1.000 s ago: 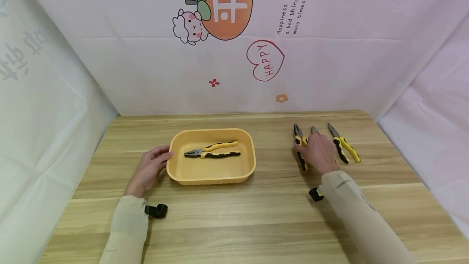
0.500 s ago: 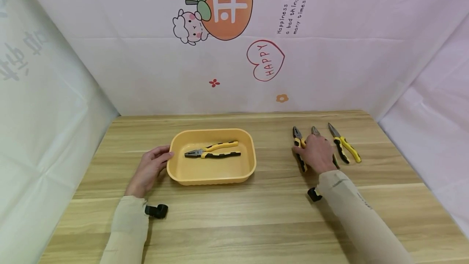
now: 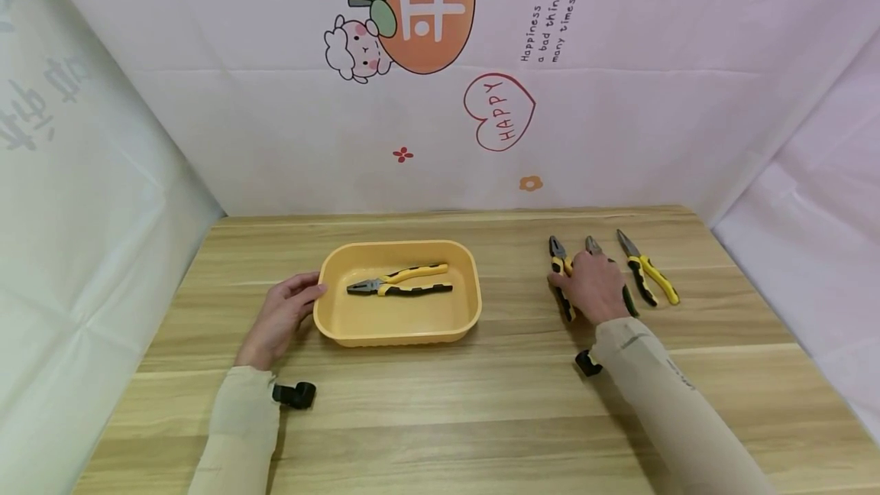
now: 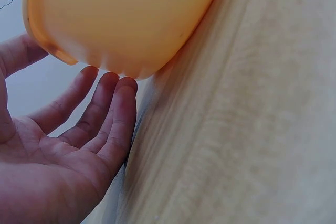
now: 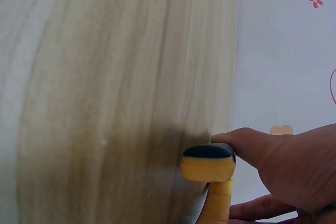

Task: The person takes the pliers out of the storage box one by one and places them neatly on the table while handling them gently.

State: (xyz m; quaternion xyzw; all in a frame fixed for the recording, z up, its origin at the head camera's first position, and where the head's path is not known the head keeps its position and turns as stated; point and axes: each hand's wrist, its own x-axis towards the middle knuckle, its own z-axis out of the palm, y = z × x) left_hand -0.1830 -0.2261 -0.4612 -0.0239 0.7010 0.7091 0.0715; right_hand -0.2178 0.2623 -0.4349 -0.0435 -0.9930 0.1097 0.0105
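Note:
At the left end of a yellow tray (image 3: 397, 327), my left hand (image 3: 278, 319) holds the rim, thumb over the edge. In the left wrist view its fingertips (image 4: 126, 83) touch the tray's outer wall. A pair of combination pliers (image 3: 399, 281) with yellow-and-black handles lies inside the tray, handles spread. On the table's right side my right hand (image 3: 596, 287) grips the leftmost pliers (image 3: 558, 249), its thumb across a handle; the other fingers are mostly hidden. Underneath that hand, a second pair of pliers (image 3: 593, 245) is partly covered.
Long-nose pliers (image 3: 646, 270) with yellow-and-black handles lie right of my right hand. The wooden table (image 3: 440, 411) meets a white printed cloth backdrop (image 3: 275, 136) at the back, with white cloth at both sides.
My right hand has shifted slightly left and toward me, and the leftmost pliers' head has moved slightly the same way. My left hand and the tray hold their place.

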